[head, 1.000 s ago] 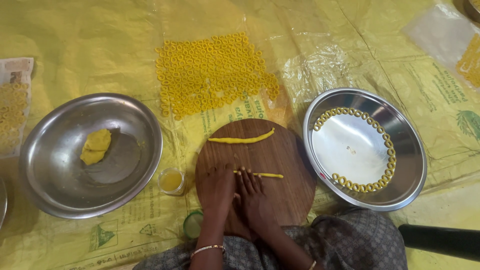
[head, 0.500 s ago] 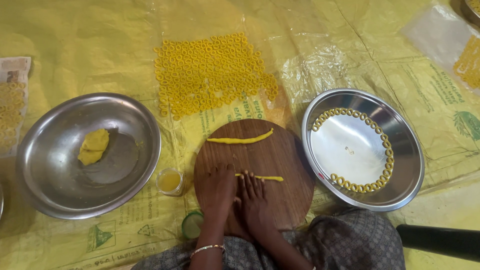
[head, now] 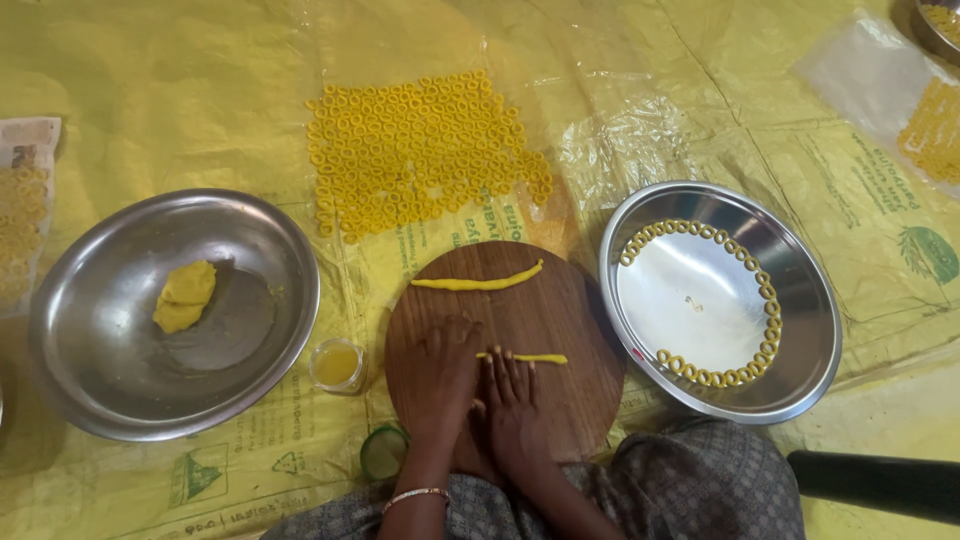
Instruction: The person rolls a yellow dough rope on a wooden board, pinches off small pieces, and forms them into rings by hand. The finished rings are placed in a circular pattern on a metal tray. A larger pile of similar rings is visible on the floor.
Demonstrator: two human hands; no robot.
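Viewpoint: looking straight down at a floor spread with yellow plastic sheeting (head: 180, 90), where a person sits at the near edge.
Left hand (head: 440, 375): lies flat, palm down, on a round wooden board (head: 560, 310), fingers stretched out and close together, clamped on nothing.
Right hand (head: 515, 405): flat beside the left and touching it, fingers straight and only slightly spread, the fingertips (head: 497, 362) pressing on one end of a thin dough strand (head: 530, 357).
Thin dough strand: yellow, lying across the middle of the board, its free end sticking out to the right of the fingers.
Second dough rope (head: 478, 281): longer and thicker, gently curved, resting on the far part of the board, well apart from both hands.
Left steel bowl (head: 250, 250): large and shiny, just left of the board, holding a lump of yellow dough (head: 183, 296).
Small cup (head: 337, 364): clear, with yellow liquid, between the left bowl and the board.
Green lid (head: 383, 452): round, near the left wrist, which wears a thin bangle (head: 418, 494).
Right steel plate (head: 800, 300): just right of the board, with small yellow dough rings (head: 770, 310) lined along its rim in an arc.
Ring patch (head: 420, 150): many more yellow rings laid out in a dense square on the sheeting, beyond the board.
Clothing (head: 690, 490): grey patterned fabric over the person's lap at the near edge.
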